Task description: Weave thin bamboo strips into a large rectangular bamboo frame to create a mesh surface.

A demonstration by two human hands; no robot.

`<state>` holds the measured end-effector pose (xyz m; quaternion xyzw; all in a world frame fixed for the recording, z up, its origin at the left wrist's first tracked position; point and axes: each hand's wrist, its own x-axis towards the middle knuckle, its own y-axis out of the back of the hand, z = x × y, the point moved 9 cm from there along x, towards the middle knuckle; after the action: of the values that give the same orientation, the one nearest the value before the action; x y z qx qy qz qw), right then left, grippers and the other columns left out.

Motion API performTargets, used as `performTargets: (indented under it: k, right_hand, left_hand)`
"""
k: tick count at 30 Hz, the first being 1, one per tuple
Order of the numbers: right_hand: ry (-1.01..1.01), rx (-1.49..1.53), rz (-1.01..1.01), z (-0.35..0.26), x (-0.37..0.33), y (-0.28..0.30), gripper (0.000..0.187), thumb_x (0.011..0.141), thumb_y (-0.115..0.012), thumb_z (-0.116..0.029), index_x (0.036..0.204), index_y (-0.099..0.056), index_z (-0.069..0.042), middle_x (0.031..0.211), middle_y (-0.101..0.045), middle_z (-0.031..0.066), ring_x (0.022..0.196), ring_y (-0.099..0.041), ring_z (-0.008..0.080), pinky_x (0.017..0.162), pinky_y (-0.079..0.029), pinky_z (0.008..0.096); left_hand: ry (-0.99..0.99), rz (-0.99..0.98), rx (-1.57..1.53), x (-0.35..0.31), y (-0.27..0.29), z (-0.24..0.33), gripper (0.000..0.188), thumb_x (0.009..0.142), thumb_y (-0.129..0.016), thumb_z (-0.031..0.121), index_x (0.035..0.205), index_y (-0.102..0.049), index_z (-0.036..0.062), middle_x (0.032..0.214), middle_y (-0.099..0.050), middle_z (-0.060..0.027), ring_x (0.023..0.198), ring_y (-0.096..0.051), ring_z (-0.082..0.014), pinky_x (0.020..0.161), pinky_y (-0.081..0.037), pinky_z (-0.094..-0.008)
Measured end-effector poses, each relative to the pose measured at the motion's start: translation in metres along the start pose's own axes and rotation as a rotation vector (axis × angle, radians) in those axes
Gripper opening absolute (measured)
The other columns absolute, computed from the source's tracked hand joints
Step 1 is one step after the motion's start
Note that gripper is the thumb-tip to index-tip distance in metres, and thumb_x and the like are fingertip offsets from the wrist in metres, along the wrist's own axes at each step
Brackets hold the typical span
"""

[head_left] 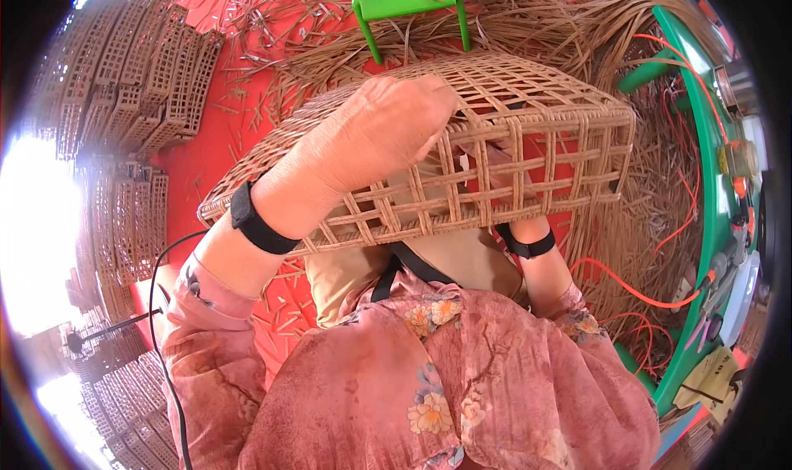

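Note:
An open-weave wicker basket [536, 132] lies upside down across my lap, its lattice sides facing me. My left hand [371, 136] rests on its top near edge, fingers curled over the weave and gripping it. A black band circles that wrist. My right hand [495, 160] is inside the basket, seen only through the lattice; its wrist with a black band comes out under the rim. What its fingers do is hidden.
Stacks of finished woven baskets [140, 82] stand to the left. Loose cane strips [610, 16] and cuttings cover the red floor. A green stool [408, 0] is ahead; a green bench [701, 181] with tools and orange cords runs along the right.

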<state>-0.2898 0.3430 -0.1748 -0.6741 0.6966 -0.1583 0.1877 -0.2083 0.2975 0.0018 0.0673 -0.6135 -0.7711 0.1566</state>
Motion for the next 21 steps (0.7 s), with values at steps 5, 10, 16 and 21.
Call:
performTargets:
  k: [5, 10, 16, 21]
  right_hand:
    - [0.23, -0.357, 0.129, 0.002, -0.002, 0.011, 0.021, 0.091, -0.066, -0.014, 0.108, -0.068, -0.002, 0.099, -0.068, 0.0041, 0.091, -0.062, 0.0136, 0.082, -0.05, 0.0297]
    - [0.357, -0.769, -0.026, 0.021, -0.01, 0.015, 0.035, 0.092, -0.054, -0.012, 0.127, -0.057, -0.006, 0.125, -0.06, 0.0071, 0.126, -0.051, 0.0249, 0.111, -0.035, 0.0407]
    - [0.462, -1.67, -0.057, 0.02, -0.027, 0.003, 0.028, 0.096, -0.05, -0.014, 0.123, -0.054, -0.006, 0.123, -0.06, 0.0003, 0.118, -0.054, 0.0148, 0.109, -0.039, 0.0366]
    - [0.641, -1.505, 0.064, 0.014, -0.037, 0.007, 0.022, 0.099, -0.05, -0.012, 0.118, -0.055, -0.003, 0.11, -0.059, 0.0005, 0.101, -0.056, 0.0144, 0.096, -0.046, 0.0311]
  left_hand:
    - [0.004, 0.021, -0.023, -0.004, -0.006, -0.002, 0.018, 0.085, -0.057, 0.01, 0.1, -0.058, 0.001, 0.09, -0.057, -0.0169, 0.087, -0.059, -0.0379, 0.073, -0.049, -0.0454]
    - [0.012, 0.054, -0.098, -0.003, -0.004, -0.001, 0.019, 0.085, -0.055, 0.01, 0.101, -0.06, 0.0006, 0.091, -0.058, -0.0173, 0.088, -0.058, -0.0375, 0.075, -0.048, -0.0456]
    - [0.063, 0.015, -0.134, -0.002, -0.005, -0.002, 0.019, 0.086, -0.054, 0.009, 0.102, -0.06, 0.0024, 0.091, -0.059, -0.0171, 0.088, -0.058, -0.037, 0.074, -0.048, -0.0448]
    - [0.093, 0.007, -0.217, 0.004, -0.008, -0.002, 0.017, 0.086, -0.055, 0.01, 0.1, -0.062, 0.0031, 0.089, -0.059, -0.0161, 0.087, -0.059, -0.036, 0.075, -0.048, -0.0438]
